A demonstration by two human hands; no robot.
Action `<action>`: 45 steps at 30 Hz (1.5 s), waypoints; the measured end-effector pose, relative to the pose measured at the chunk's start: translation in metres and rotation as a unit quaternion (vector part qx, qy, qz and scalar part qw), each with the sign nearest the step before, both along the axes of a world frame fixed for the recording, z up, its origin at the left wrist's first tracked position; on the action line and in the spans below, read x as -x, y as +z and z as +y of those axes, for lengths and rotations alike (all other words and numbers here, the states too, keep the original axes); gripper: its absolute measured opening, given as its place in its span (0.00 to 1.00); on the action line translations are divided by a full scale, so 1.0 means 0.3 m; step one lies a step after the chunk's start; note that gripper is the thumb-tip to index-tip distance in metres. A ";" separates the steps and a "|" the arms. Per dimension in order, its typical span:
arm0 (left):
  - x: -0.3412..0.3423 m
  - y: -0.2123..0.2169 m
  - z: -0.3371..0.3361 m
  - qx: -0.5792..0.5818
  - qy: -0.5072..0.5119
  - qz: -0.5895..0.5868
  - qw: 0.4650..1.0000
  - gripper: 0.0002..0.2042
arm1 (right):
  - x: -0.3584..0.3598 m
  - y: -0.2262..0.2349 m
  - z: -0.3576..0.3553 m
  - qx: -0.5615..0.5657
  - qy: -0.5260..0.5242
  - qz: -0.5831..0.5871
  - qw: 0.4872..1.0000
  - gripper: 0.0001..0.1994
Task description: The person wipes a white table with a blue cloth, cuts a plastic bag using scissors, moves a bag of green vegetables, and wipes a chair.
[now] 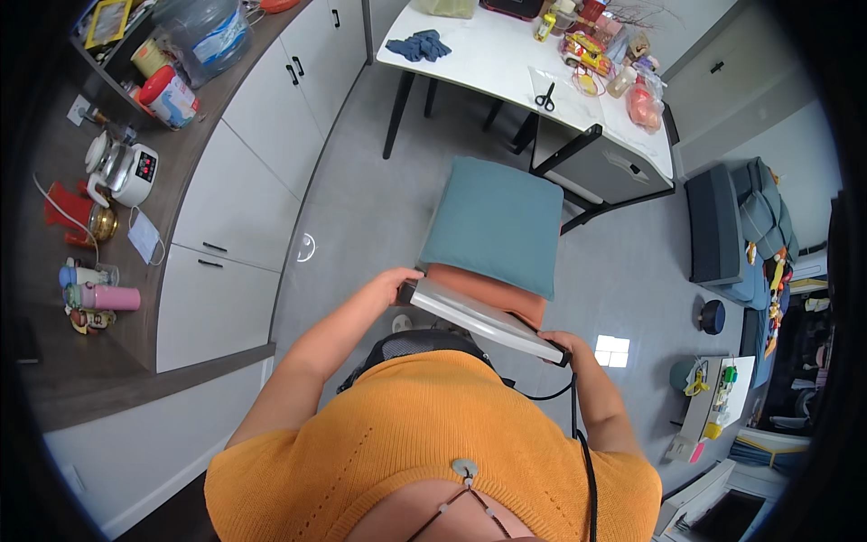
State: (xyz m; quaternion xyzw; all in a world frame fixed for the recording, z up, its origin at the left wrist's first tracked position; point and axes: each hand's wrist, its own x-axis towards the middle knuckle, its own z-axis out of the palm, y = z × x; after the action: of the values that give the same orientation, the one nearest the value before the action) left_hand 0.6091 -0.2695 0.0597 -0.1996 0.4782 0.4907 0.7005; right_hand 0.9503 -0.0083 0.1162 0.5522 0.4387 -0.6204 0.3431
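My left hand (395,282) and my right hand (562,343) grip the two ends of a chair's grey backrest (479,318). The chair stands just in front of me on the grey floor. On its orange seat (492,294) lies a teal cushion (495,221). My orange top fills the lower middle of the view, with a black cable running down past my right arm.
A white table (492,63) stands beyond the chair with scissors (545,98), a blue cloth (419,45) and several bottles and packets. White cabinets (244,190) under a brown counter (90,271) with kitchen items run along the left. A dark sofa (722,230) sits at right.
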 end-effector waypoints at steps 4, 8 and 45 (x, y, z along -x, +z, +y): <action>0.006 -0.038 0.003 0.038 -0.006 0.002 0.999 0.10 | -0.026 -0.045 0.014 -0.005 -0.005 0.010 1.000 0.18; 0.000 0.013 0.021 0.071 0.019 0.030 0.997 0.14 | -0.016 -0.024 -0.003 0.006 -0.020 0.025 0.999 0.16; 0.518 0.175 0.063 -0.058 0.054 0.127 0.989 0.16 | 0.597 0.009 0.224 0.077 0.015 0.138 0.987 0.10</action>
State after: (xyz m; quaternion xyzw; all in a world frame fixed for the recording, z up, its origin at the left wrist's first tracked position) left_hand 0.4536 -0.2507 0.1124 -0.1199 0.5229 0.5759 0.6169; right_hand 0.7713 0.0589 0.1189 0.4265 0.4413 -0.7173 0.3300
